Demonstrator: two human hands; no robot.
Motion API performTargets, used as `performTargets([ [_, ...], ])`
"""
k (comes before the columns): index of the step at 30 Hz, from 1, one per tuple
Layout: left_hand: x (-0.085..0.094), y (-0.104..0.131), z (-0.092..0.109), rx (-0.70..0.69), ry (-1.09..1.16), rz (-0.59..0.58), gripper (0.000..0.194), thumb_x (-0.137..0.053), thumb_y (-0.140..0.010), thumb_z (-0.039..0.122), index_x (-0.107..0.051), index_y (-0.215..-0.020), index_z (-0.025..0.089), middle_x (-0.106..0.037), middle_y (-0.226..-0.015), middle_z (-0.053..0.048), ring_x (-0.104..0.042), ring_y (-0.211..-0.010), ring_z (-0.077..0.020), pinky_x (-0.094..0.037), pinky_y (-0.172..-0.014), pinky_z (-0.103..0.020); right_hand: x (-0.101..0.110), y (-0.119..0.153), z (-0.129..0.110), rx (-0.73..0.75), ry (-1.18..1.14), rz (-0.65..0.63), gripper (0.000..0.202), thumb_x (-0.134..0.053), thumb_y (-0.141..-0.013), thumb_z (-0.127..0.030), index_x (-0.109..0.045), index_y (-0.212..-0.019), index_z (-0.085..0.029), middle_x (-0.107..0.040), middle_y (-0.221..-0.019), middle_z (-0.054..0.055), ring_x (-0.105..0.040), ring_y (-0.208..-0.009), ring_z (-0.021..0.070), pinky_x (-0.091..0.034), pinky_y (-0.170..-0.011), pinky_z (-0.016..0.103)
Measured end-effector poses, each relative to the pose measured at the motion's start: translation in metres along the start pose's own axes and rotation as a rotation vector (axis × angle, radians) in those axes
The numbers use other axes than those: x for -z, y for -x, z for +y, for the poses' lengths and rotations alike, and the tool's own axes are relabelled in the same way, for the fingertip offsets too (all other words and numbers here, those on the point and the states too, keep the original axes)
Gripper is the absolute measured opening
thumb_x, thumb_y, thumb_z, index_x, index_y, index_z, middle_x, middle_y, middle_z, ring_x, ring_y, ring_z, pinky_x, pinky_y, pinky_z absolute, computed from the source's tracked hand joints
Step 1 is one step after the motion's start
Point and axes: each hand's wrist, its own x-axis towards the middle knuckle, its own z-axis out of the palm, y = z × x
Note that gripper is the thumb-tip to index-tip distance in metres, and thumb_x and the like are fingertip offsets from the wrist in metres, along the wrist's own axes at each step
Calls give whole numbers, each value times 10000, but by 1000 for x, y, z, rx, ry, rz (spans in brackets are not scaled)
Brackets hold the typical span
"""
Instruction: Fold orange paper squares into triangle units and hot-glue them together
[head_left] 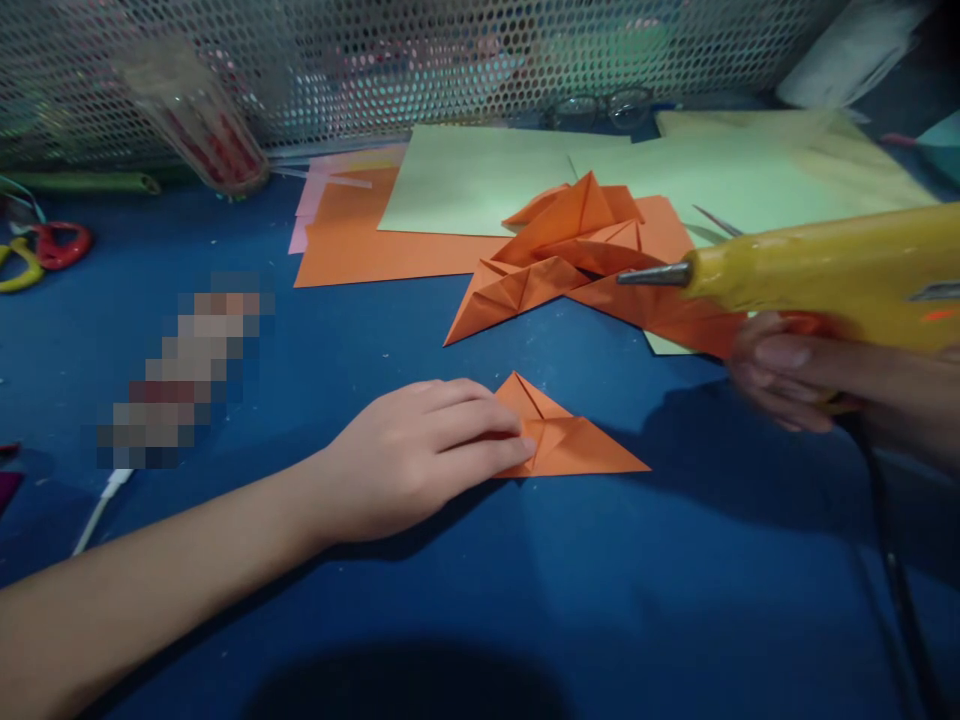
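Note:
My left hand (427,450) lies on the left part of a folded orange paper piece (581,445), its fingers flat and pressing it to the blue table. At the right, my right hand (817,375) is wrapped round the handle of a yellow glue gun (832,260). The gun's metal nozzle points left, above a pile of folded orange papers (592,235). The far left end of the piece is hidden under my left fingers.
Behind the pile lie green sheets (480,180) and an orange sheet (375,225) on the blue table (450,620). A clear jar (202,130) stands back left, red-handled scissors (64,245) at far left. A black cord (892,560) hangs from the gun.

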Motion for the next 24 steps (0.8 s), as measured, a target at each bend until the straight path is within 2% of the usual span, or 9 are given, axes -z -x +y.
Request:
performTargets([
  [3,1,-2,0,-18,10,-4,242,-496,-1122,142,-729,-1061,159,-829,-1034,-66,-766,-990,-185,-627,-883,-302,-5,-1,-6,20,-84,-108,516,-721,-870,-767,-643,-753,-270,-505,-479,-12,-456,-371,152,-342,-332,325],
  [8,1,-3,1,-32,30,-19,237,-502,-1103,109,-735,-1069,139,-829,-1053,-89,-763,-989,-199,-631,-880,-321,-13,-2,-10,43,-69,-181,529,-708,-898,-751,-618,-726,-259,-487,-447,-27,-454,-370,131,-333,-376,313],
  [16,2,-5,0,-43,20,-65,289,-459,-1134,125,-740,-1073,140,-836,-1046,-71,-743,-966,-186,-619,-833,-310,-13,-1,-3,48,-60,-247,571,-669,-966,-678,-512,-621,-251,-503,-475,-21,-477,-410,123,-349,-411,308],
  [24,5,-5,1,-81,-20,-71,288,-457,-1136,105,-738,-1079,131,-845,-1061,-70,-760,-938,-180,-628,-818,-321,-11,0,-2,34,-72,-252,520,-677,-967,-664,-552,-667,-258,-519,-486,-27,-486,-411,122,-366,-404,300],
])
